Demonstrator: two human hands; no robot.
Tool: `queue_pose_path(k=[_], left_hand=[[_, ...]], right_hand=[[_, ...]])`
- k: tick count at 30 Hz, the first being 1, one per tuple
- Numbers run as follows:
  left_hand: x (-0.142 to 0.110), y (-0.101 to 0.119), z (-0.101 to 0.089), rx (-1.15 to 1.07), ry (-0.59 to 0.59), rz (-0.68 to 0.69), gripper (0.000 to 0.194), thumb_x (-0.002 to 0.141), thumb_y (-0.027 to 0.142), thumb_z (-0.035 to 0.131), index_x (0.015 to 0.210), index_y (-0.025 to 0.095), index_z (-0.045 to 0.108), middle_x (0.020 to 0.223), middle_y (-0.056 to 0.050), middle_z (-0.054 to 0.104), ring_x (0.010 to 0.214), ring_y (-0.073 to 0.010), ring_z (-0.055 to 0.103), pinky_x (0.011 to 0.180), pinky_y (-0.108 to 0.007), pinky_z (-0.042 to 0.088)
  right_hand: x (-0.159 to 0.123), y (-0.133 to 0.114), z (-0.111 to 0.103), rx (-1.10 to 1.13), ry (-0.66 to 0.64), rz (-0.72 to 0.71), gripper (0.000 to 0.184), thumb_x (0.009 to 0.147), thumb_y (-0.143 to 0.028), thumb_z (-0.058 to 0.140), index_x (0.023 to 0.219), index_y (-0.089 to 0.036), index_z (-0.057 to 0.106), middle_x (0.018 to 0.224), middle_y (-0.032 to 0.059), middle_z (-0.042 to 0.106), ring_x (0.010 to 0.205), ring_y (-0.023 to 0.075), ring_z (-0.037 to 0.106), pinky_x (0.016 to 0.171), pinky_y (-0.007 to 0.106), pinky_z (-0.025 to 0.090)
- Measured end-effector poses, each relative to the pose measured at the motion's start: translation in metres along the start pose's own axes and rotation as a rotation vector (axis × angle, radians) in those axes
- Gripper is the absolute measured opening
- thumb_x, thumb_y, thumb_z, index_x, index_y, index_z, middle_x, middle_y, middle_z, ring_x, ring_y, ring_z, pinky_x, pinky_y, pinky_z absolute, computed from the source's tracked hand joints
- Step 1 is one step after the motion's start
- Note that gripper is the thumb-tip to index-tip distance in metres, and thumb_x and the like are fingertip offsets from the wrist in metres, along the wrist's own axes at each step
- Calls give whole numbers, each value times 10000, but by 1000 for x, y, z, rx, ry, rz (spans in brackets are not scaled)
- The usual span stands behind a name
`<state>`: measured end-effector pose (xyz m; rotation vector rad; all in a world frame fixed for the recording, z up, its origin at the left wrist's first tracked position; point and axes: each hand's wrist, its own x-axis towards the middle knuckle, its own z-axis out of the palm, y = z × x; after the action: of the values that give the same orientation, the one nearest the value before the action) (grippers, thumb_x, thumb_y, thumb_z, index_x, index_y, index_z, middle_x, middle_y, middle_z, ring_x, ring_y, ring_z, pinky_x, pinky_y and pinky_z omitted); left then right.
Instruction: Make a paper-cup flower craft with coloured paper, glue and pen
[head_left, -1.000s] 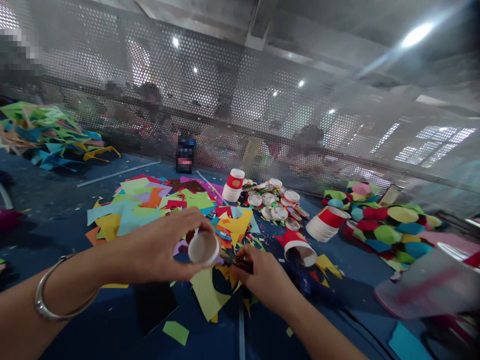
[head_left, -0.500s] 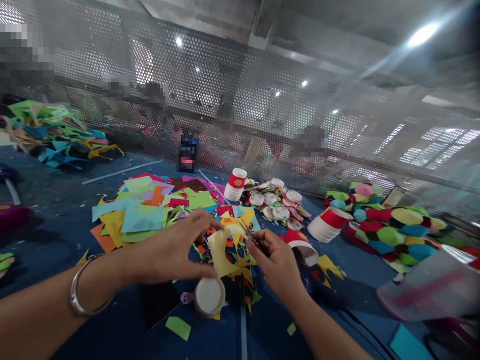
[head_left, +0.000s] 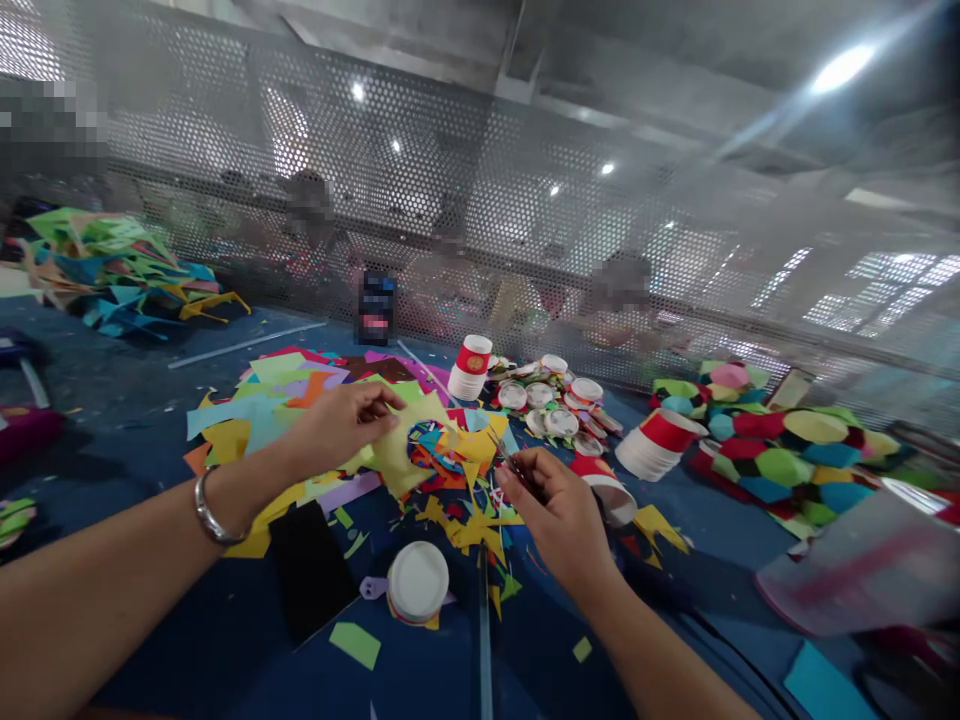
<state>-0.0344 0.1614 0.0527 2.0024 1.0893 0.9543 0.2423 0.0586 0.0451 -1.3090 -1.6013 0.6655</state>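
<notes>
Pale-yellow paper sheet with a round cut-out (head_left: pixel 394 457), midway across the blue surface (head_left: pixel 255 640)! Left hand (head_left: pixel 337 425) at its left edge, pinching or loose, can't tell; right hand (head_left: pixel 566 510) clasps metal scissors (head_left: pixel 511 460). Looks like setting the sheet aside; next move wants a clean release. White round paper cup (head_left: pixel 418 580) sits towards the near edge.

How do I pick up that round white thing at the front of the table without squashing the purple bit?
Pinch the round white thing gently by its round side, thumb and fingers opposite each other. I'd come from above and the picture's right: its white face is up, its side shows some thickness to grip, and the purple piece sticks out on the left.
</notes>
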Motion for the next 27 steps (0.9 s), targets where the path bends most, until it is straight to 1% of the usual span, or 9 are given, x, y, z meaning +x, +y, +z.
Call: queue_pose_path(k=[3,6,8,11,14,16,19,23,27], left_hand=[[3,-15,-28,233,37,-47,332,866,406,604,1116,188,636,867,-40,692,748,-197,640,664,-307,475],[-1,-11,-44,522,129,-37,383,854,332,613,1198,164,619,1016,-60,650,731,-179,597,722,-340,448],[-5,0,-45,563,242,55,389,939,316,498,1296,173,552,1194,-77,563,845,-183,594,812,-358,442],[-10,15,-33,548,273,181,315,972,307,452,1214,154,584,1125,-62,578,890,-179,578,832,-343,441],[-16,27,-13,502,62,200,226,933,370,554,1000,190,673,883,-22,664,732,-146,579,669,-281,437],[-26,36,0,459,-142,218,279,925,460,584,985,210,693,840,-23,684,705,-152,597,636,-273,437],[-44,51,13,434,-359,322,465,864,614,636,1142,242,664,1064,-61,694,925,-224,636,785,-325,467],[-63,61,22,453,-513,320,702,728,710,725,1267,278,599,1205,-71,637,1085,-293,600,886,-373,444],[-67,61,29,503,-549,300,544,701,601,792,1095,260,633,1058,-47,637,938,-269,597,759,-353,419]], right_hand=[[1,1,-3,-1,-25,18,252,911,-441,649,873,-202,579,746,-13,577,678,156,515,630,277,405],[3,1,-4,-29,-28,21,271,895,-458,649,877,-196,582,757,-1,594,680,163,525,633,289,404],[4,2,-6,-54,-26,25,284,887,-471,644,874,-194,581,740,0,592,675,168,531,629,294,402],[6,5,-8,-94,-51,34,294,878,-484,639,862,-199,571,729,2,604,681,179,556,630,299,406],[9,9,-13,-189,-87,35,277,886,-479,631,870,-210,564,729,0,625,684,187,577,628,301,406],[10,13,-16,-285,-115,39,252,897,-467,619,877,-221,566,700,-13,619,654,185,570,604,297,387],[11,15,-21,-406,-149,45,220,895,-445,616,880,-230,573,661,-24,598,613,182,554,566,290,354],[10,13,-23,-515,-160,45,181,873,-400,626,876,-226,577,666,-14,600,627,189,567,571,293,355],[7,7,-21,-637,-176,85,159,871,-371,629,895,-219,591,762,30,670,685,205,604,583,293,345]])
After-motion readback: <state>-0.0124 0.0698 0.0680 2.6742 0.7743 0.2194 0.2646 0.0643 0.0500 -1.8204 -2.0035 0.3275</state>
